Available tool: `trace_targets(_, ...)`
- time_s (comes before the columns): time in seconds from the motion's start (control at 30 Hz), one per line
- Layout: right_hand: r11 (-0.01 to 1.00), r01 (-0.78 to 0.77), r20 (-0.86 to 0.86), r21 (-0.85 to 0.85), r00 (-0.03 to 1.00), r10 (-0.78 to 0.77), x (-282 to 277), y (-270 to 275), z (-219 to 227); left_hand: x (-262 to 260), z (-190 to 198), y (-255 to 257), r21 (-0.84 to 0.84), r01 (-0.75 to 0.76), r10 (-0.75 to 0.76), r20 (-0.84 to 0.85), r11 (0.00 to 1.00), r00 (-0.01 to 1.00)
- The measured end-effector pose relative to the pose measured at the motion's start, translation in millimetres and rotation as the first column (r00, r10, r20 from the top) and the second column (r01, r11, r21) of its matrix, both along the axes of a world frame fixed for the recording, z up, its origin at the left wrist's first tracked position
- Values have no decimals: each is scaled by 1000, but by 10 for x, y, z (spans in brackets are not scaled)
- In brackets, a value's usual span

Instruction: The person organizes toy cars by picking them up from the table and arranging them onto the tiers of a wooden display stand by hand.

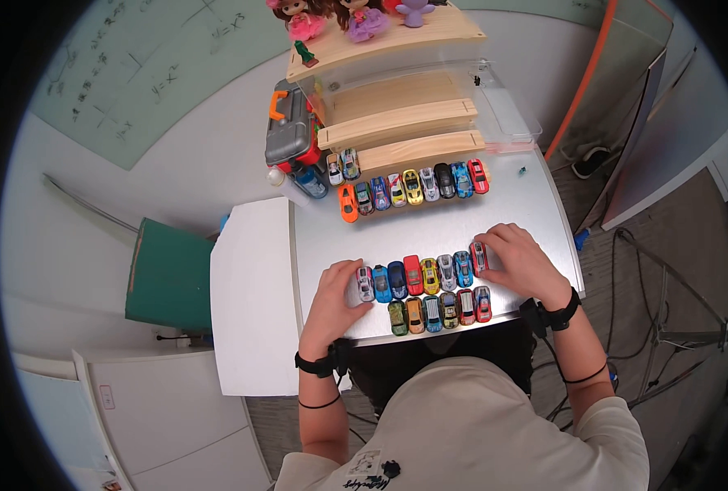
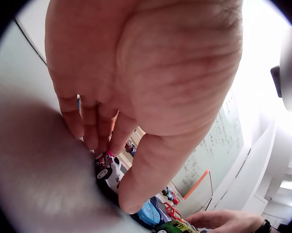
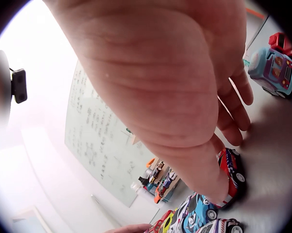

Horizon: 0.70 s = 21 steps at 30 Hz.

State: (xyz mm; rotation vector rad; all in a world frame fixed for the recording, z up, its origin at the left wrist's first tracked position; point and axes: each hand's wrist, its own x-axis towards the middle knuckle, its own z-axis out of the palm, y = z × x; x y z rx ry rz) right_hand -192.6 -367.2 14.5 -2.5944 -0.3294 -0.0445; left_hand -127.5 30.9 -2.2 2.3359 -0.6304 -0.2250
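Note:
A row of several small toy cars lies side by side across the silver table (image 1: 323, 225). At its left end my left hand (image 1: 329, 299) holds a white toy car with pink trim (image 1: 365, 285) between thumb and fingertips. In the left wrist view, that white and pink car (image 2: 112, 170) shows between the thumb and the fingers. My right hand (image 1: 526, 263) pinches a red and silver toy car (image 1: 478, 260) at the right end, its thumb on the near side. The right wrist view shows this red car (image 3: 229, 174) partly covered by the thumb, next to a blue car (image 3: 197, 213).
A second, shorter row of cars (image 1: 432, 313) lies nearer the table's front edge. Further back, more cars (image 1: 413, 186) line a wooden stepped rack (image 1: 397, 123) with dolls (image 1: 364, 20) on top. A grey toolbox (image 1: 289, 135) and bottles (image 1: 310, 182) stand left of it.

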Motion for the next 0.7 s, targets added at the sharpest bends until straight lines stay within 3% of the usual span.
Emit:
trace_targets(0.57, 992, 0, 34, -127, 999, 4, 69, 51, 37, 107, 70, -10, 27, -31, 31, -14, 999, 999)
trace_targets(0.67, 989, 0, 11, -146, 1000, 1, 159, 37, 104, 225, 254, -48, 6, -69, 68, 50, 998, 996)
trace_targets(0.7, 989, 6, 35, -147, 999, -1, 210, 48, 195, 286, 358, -90, -1, -53, 53, 141, 999, 989)
